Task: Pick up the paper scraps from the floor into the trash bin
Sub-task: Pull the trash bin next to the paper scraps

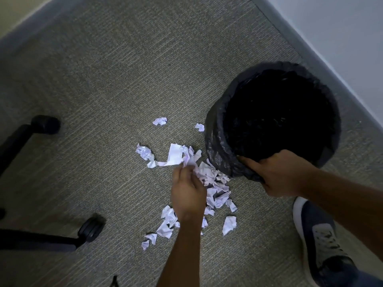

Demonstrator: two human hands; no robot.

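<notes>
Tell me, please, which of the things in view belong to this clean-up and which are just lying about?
Part of the job:
- scraps on the carpet
- bin with its black liner
- left hand, pinching scraps
- right hand, holding the bin's rim

Just there:
- chair legs and castors
- shoe
- wall

Bare forearms, no sleeves. Navy shoe (319, 241) w/ white toe cap, grey side panel & laces; jeans hem.
</notes>
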